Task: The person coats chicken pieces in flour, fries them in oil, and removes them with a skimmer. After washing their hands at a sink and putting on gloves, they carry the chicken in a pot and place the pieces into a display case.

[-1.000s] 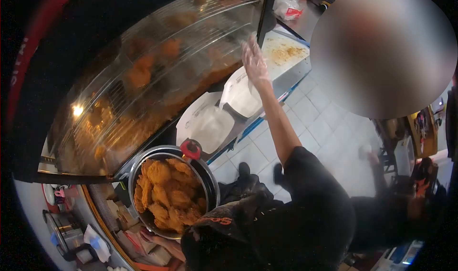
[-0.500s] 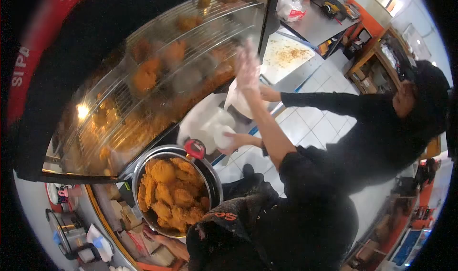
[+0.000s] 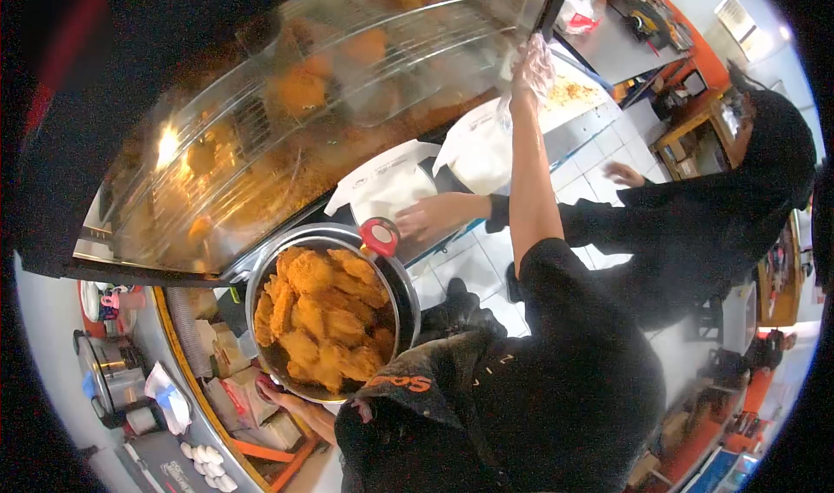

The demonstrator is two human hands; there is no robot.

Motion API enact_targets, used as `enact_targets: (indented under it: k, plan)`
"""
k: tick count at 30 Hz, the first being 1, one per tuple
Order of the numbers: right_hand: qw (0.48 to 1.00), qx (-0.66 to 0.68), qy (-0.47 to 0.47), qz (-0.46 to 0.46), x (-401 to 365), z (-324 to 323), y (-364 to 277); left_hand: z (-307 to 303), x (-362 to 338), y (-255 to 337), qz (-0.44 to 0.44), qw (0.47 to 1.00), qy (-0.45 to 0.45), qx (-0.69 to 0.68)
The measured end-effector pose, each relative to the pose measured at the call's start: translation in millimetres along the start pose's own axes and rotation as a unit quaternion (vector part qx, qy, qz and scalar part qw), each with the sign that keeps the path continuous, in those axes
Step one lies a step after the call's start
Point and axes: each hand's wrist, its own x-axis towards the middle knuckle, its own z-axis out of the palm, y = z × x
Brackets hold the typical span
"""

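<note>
My left hand [image 3: 276,394] is closed around the near side handle of a large metal pot [image 3: 408,306], partly hidden beneath its rim. Pieces of breaded fried chicken [image 3: 326,319] fill the pot, whose other red handle [image 3: 380,237] sticks up at the far side. My right hand [image 3: 528,69], in a clear plastic glove, reaches up to the dark frame [image 3: 556,6] at the edge of a glass display case. Its fingers look curled on that edge. Two white paper-lined containers [image 3: 391,180] stand below the glass, between my hands.
A co-worker in black [image 3: 695,198] stands on the right, one hand [image 3: 439,215] over the nearer container. The display case [image 3: 287,137] holds fried pieces on wire racks. A crumb-covered white board [image 3: 573,89] lies beyond my glove. Boxes [image 3: 252,406] sit on a shelf below the pot.
My gloved right hand has gone from raised, straight fingers to the case's edge. The co-worker has set down the white containers and drawn one hand back. The view has shifted.
</note>
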Motion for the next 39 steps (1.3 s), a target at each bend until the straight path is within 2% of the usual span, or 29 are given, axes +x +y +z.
enact_targets:
  k: [2, 4, 7, 10, 14, 16, 18, 20, 22, 24, 25, 28, 29, 32, 33, 34, 36, 37, 38, 39]
  plan:
    - [0.998, 0.061, 0.003, 0.014, -5.5, -1.3, -7.6, 13.4, -7.4, 7.1, 0.024, 0.998, 0.03, 0.044]
    - [0.992, 0.117, -0.004, 0.037, -11.7, -6.0, -19.0, 29.5, -21.2, 18.0, 0.025, 0.999, 0.021, 0.027]
    - [0.983, 0.133, -0.045, 0.119, -15.8, -17.7, -47.1, 32.7, -16.4, 17.9, 0.019, 0.999, 0.019, 0.034]
    - [0.986, 0.073, -0.069, 0.13, -13.4, -30.0, -64.0, 28.1, -15.3, 12.7, 0.016, 0.999, 0.017, 0.039]
    - [0.98, 0.119, -0.089, 0.128, -21.7, -32.2, -65.9, 29.2, -10.2, 9.2, 0.012, 0.999, -0.001, 0.041]
    - [0.99, -0.015, -0.141, 0.009, -30.1, -27.7, -59.9, 30.6, -7.8, 8.1, 0.009, 0.999, -0.009, 0.044]
    - [0.98, -0.005, -0.197, 0.027, -47.0, -22.4, -77.1, 32.2, -5.9, 8.1, 0.008, 0.999, -0.015, 0.047]
    - [0.967, 0.089, -0.238, 0.018, -67.0, -7.3, -69.1, 32.2, -4.9, 8.9, 0.007, 0.999, -0.021, 0.049]
    - [0.942, 0.144, -0.277, 0.124, -103.6, 7.1, -86.9, 29.9, -6.7, 10.6, 0.005, 0.998, -0.027, 0.051]
    - [0.939, 0.14, -0.307, 0.07, -132.5, 6.1, -112.0, 28.3, -8.9, 12.3, 0.004, 0.998, -0.025, 0.052]
    - [0.947, 0.088, -0.307, 0.032, -141.9, 4.6, -121.9, 25.9, -10.1, 14.1, 0.006, 0.998, -0.025, 0.051]
    - [0.948, 0.061, -0.31, 0.024, -168.2, 11.7, -131.5, 20.7, -13.5, 15.8, 0.005, 0.998, -0.024, 0.05]
    - [0.942, 0.043, -0.332, -0.012, -169.7, 7.7, -138.0, 20.1, -13.7, 16.4, 0.005, 0.998, -0.025, 0.051]
    - [0.94, 0.006, -0.339, -0.033, -184.8, 10.8, -142.5, 18.4, -13.4, 18.8, 0.0, 0.998, -0.028, 0.053]
    - [0.934, -0.017, -0.345, -0.095, -186.9, 11.9, -137.0, 18.1, -13.9, 18.6, 0.0, 0.998, -0.028, 0.055]
    - [0.933, -0.016, -0.346, -0.095, -189.0, 11.0, -136.2, 17.1, -14.5, 19.3, -0.003, 0.998, -0.028, 0.054]
    - [0.919, -0.032, -0.359, -0.159, -193.9, 9.5, -138.3, 16.3, -16.7, 17.9, 0.0, 0.998, -0.023, 0.052]
    - [0.902, -0.033, -0.406, -0.139, -188.1, 0.2, -149.0, 15.9, -18.1, 16.1, 0.0, 0.999, -0.02, 0.05]
    - [0.9, -0.029, -0.41, -0.144, -181.1, -2.9, -150.7, 16.6, -18.3, 16.0, 0.001, 0.999, -0.016, 0.049]
    - [0.885, -0.045, -0.423, -0.189, -174.6, -4.9, -151.6, 18.0, -18.3, 14.1, 0.003, 0.999, -0.014, 0.048]
